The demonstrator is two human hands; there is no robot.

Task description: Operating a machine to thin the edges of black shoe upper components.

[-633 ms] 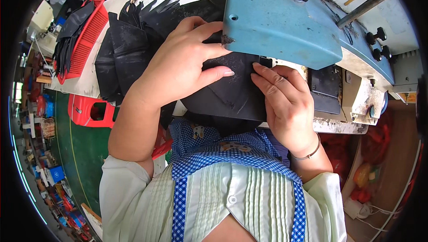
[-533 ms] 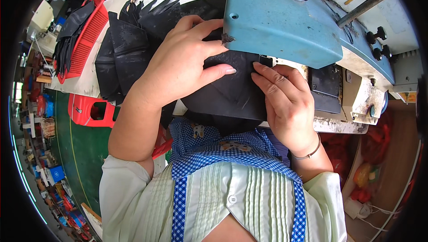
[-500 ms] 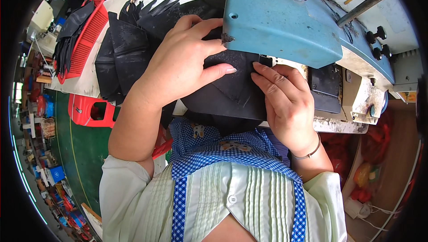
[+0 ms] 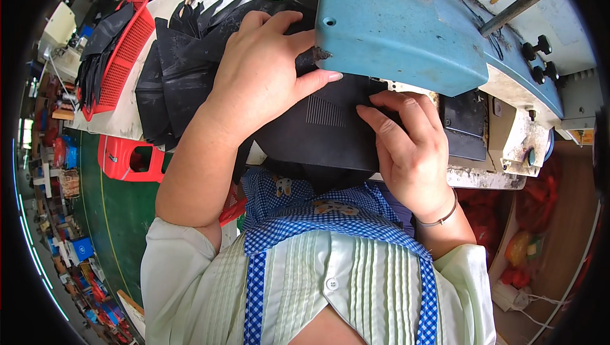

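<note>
Left hand [image 4: 264, 84] and right hand [image 4: 406, 148], both flat and open, pressing black ribbed fabric piece [image 4: 324, 126] under blue industrial sewing machine [image 4: 406, 33]; fingertips near needle, possibly pricked.

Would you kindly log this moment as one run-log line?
left hand: flat on black sheet | right hand: pressing sheet edge | sheet: under blue machine head | stack of black pieces: left

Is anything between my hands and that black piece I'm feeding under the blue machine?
Nothing visible: the left hand and right hand both lie flat on the black piece, which already reaches under the blue machine.
</note>
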